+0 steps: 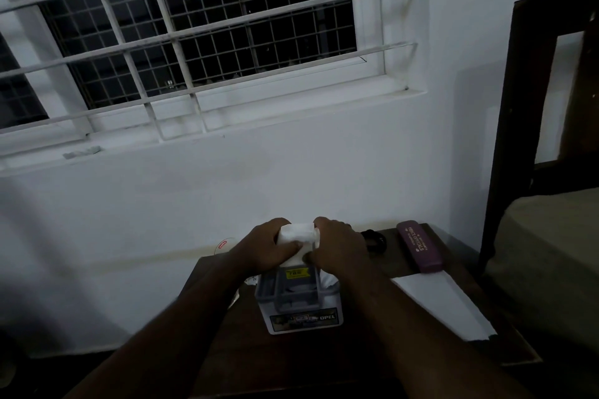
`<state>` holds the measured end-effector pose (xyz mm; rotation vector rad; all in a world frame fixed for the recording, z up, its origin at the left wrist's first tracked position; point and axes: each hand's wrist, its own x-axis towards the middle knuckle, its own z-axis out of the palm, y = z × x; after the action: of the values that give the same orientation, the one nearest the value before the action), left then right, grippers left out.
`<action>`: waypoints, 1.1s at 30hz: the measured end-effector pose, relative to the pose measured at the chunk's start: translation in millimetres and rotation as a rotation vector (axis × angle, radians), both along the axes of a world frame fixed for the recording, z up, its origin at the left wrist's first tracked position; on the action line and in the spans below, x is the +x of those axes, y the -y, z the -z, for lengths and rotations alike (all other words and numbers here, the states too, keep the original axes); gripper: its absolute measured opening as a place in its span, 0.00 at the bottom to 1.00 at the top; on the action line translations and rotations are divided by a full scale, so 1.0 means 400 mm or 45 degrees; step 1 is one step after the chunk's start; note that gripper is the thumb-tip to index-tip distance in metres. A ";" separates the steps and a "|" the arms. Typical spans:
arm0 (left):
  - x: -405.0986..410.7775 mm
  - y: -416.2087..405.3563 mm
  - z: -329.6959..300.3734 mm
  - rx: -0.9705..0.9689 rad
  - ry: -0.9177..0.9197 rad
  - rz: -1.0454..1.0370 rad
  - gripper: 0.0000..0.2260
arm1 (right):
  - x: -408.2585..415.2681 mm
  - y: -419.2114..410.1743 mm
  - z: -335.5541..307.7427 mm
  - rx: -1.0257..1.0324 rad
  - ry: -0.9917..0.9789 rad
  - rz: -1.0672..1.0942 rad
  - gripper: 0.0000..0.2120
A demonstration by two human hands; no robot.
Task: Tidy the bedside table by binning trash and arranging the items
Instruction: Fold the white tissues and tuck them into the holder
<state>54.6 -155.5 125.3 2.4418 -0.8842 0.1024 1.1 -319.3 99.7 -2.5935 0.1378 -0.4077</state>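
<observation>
A dark wooden bedside table [291, 363] stands below me against the white wall. Both hands hold one white roll or wad of tissue [298, 234] above the table's far side. My left hand [265, 249] grips its left end and my right hand [337, 248] grips its right end. Directly beneath them stands a grey and white plastic container [299, 298] with an "OPEL" label on its front. A maroon spectacle case [419, 245] lies at the table's back right, and a small black object [376, 241] sits just left of it, partly hidden by my right hand.
A white sheet of paper [447, 308] lies on the table's right half. A bed with a dark wooden frame [505, 146] and mattress [551, 262] stands to the right. A barred window [194, 42] fills the wall above. A white round thing with a red mark [223, 244] shows behind the table.
</observation>
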 end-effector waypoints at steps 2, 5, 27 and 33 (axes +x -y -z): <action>0.006 -0.002 -0.002 0.057 0.036 -0.023 0.07 | 0.004 0.010 -0.006 0.086 -0.017 -0.005 0.24; 0.012 0.000 -0.006 0.208 -0.064 -0.074 0.09 | 0.005 0.021 -0.015 0.191 -0.025 -0.024 0.27; -0.103 0.058 -0.006 -0.591 0.005 -0.531 0.26 | -0.126 0.201 -0.031 0.343 0.154 0.077 0.16; -0.335 0.256 0.069 -0.562 0.663 0.394 0.04 | -0.204 0.362 0.028 0.100 -0.074 0.086 0.08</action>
<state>-79.5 -257.7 97.6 1.8640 -1.2890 0.7600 -80.7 -463.9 88.7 -2.5292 0.2572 -0.3442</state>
